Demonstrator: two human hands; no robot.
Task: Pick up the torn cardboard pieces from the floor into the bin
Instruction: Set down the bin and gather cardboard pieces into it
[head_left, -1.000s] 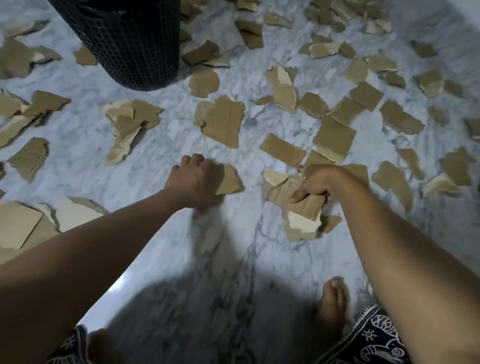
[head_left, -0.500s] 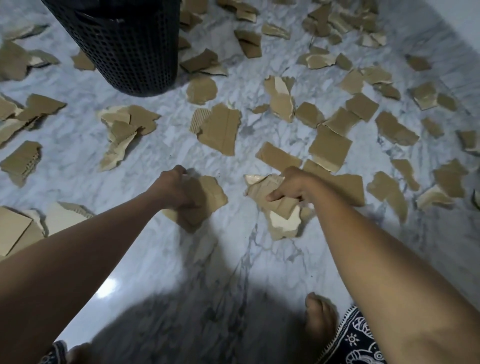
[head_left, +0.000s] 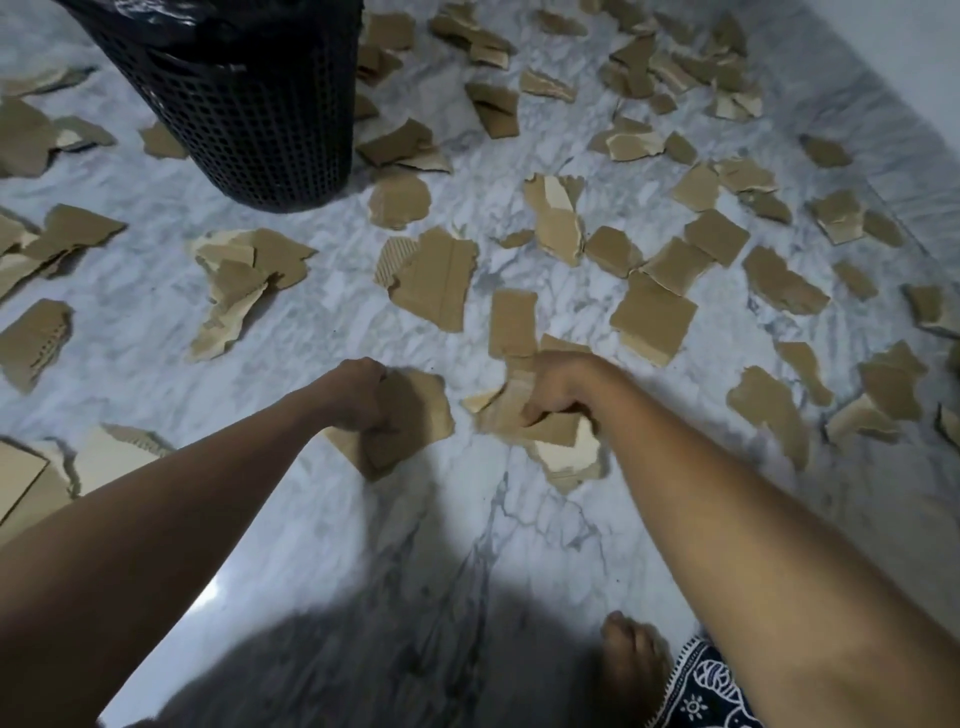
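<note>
Nearest, at five o'clock, a bare foot (head_left: 631, 660) stands on the marble floor (head_left: 311, 530). Further out, the left hand (head_left: 356, 395) has its fingers curled tight round one torn cardboard piece (head_left: 415, 410). Just beside it at three o'clock, the right hand (head_left: 558, 387) clutches a wad of several pieces (head_left: 563, 454). The bin (head_left: 260, 119) stands at eleven o'clock from both hands, the left being nearer. Beyond, loose pieces (head_left: 431, 280) lie scattered from nine round to three o'clock.
</note>
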